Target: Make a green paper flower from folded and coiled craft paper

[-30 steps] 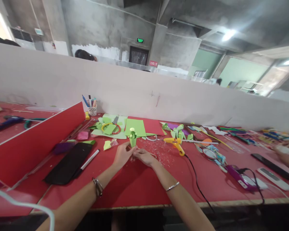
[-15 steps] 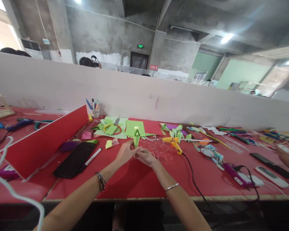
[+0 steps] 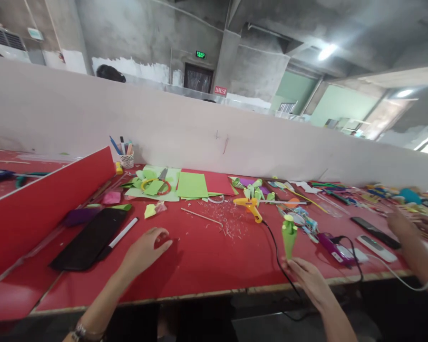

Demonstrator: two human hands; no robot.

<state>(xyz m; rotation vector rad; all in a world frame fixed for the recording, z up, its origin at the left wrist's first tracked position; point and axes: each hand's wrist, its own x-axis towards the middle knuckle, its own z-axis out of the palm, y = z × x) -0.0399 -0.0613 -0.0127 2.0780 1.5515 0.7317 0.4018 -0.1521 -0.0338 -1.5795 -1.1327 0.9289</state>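
My right hand (image 3: pixel 305 278) pinches the lower end of a green folded-paper piece (image 3: pixel 288 237) with a pale yellow top, held upright near the table's front edge. My left hand (image 3: pixel 148 249) is over the red table, empty, with thumb and fingers curved apart. A thin stick (image 3: pixel 201 216) lies beyond it, beside scattered small shavings (image 3: pixel 233 223). Farther back, the yellow glue gun (image 3: pixel 249 207) lies near several green paper pieces (image 3: pixel 253 189). Scissors with a yellow and red handle (image 3: pixel 156 186) rest on green paper.
On the left are a black pouch (image 3: pixel 89 240), a white marker (image 3: pixel 123 232) and a red upright board (image 3: pixel 50 209). A cable (image 3: pixel 276 251) hangs over the front edge. At the right are a purple device (image 3: pixel 337 249), remotes and another person's hands (image 3: pixel 406 232).
My hands have separated. My right hand has carried the green paper piece to the right; my left has let go and moved left. The thin stick now shows on the table. The view has shifted.
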